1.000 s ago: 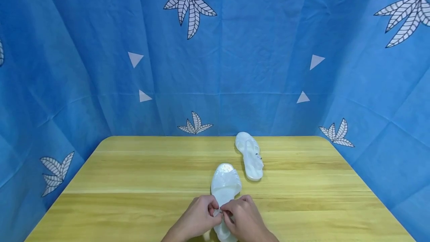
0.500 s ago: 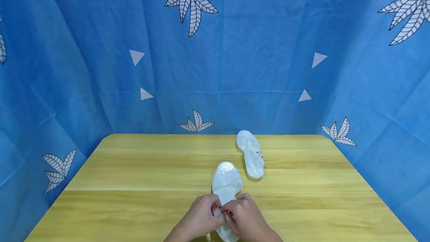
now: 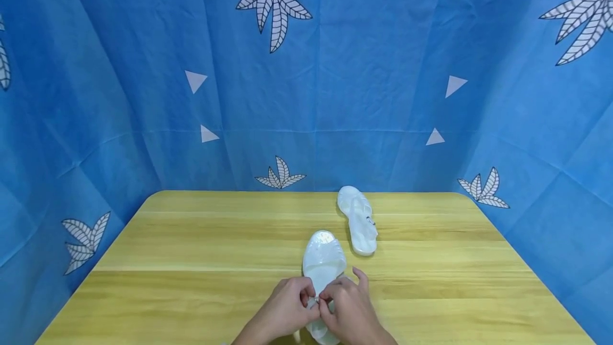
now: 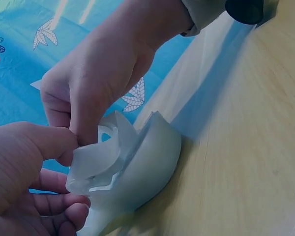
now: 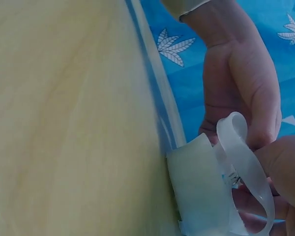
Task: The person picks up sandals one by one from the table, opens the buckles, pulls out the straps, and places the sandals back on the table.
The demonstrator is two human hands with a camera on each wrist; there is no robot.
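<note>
Woodgrain table [image 3: 182,260]; left hand [image 3: 286,307], right hand [image 3: 348,307] pinch sandal strap [image 4: 94,160] (milky, curved)

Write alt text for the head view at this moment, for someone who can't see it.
A left hand and a right hand pinch a strap of a white sandal on a wooden table. A second white sandal lies farther back and to the right, untouched, and a patterned blue cloth hangs behind.

Head view looks forward and down; close wrist views flank one shared sandal [image 3: 323,260].
</note>
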